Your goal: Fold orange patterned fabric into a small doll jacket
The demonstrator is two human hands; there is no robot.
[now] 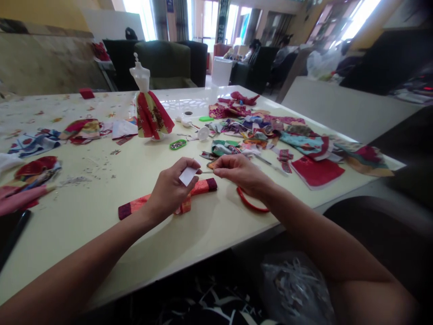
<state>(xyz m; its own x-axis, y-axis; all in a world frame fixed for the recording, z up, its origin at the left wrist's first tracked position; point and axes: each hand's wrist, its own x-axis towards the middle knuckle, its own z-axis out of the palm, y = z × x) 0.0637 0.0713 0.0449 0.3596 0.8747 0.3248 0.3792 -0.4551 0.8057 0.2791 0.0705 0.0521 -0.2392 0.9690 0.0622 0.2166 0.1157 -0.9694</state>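
My left hand [171,185] is closed around a small white piece [188,176] that looks like paper or card. Opposite it, my right hand [238,174] pinches the end of a thin pale strip [207,172], which spans the short gap between both hands. Whether the strip joins the white piece, I cannot tell. Below my left hand lies a small red-orange garment [135,206] with dark cuffs, partly covered by the hand and wrist. A red ring-shaped band [248,204] rests under my right wrist, partly hidden.
A small white dress form [140,76] wears a red and gold skirt [154,115] at the back. Near it is a green tray [177,144] of small bits. Fabric scraps [250,126] and a red cloth [317,172] lie right; more scraps [83,130] lie left. A plastic bag [297,289] hangs below the edge.
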